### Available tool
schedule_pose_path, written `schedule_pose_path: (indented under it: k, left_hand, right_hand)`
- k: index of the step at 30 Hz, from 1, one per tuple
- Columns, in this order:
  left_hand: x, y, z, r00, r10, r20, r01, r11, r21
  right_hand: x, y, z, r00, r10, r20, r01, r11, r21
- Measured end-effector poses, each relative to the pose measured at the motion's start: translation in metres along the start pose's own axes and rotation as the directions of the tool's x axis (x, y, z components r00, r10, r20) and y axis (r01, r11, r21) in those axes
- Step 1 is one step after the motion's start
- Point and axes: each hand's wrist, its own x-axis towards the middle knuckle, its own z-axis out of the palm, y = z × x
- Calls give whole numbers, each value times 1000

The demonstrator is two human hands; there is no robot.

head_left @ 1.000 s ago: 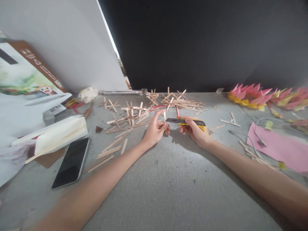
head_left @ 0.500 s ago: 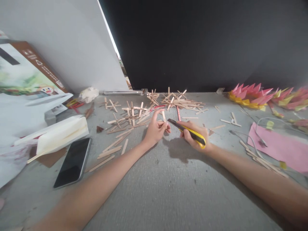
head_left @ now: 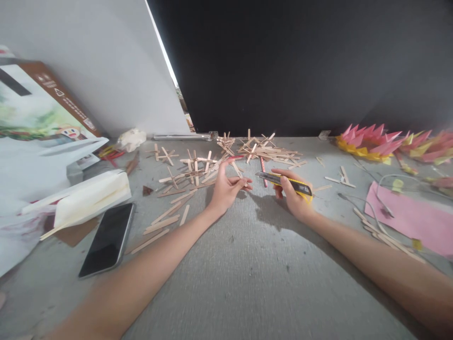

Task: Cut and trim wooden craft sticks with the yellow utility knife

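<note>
My left hand (head_left: 226,188) pinches a short wooden craft stick (head_left: 236,169) between thumb and fingers, just above the grey table (head_left: 247,264). My right hand (head_left: 293,196) is closed round a yellow and black utility knife (head_left: 285,182), whose blade end points left toward the stick and stops a little short of it. Behind both hands lies a heap of wooden craft sticks (head_left: 262,148), many glued into crosses.
A black phone (head_left: 108,238) lies at the left beside a white folded packet (head_left: 88,198) and a printed box (head_left: 38,118). Pink and yellow paper flowers (head_left: 368,141), a pink sheet (head_left: 410,215) and a grey cable (head_left: 371,208) are at the right. A dark board stands behind.
My right hand has drawn the knife back to the right and levelled it, after tilting its tip to the stick half a second ago. My left hand tilted the stick slightly.
</note>
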Motion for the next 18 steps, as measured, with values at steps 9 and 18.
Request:
schedule_pose_path:
  k: [9, 18]
  left_hand:
    - [-1, -2, 1, 994, -8, 112, -8, 990, 140]
    - [-2, -9, 3, 995, 3, 96, -41, 917, 396]
  right_hand:
    - [4, -1, 0, 999, 40, -27, -38, 998, 48]
    - [9, -5, 1, 992, 39, -119, -40, 999, -5]
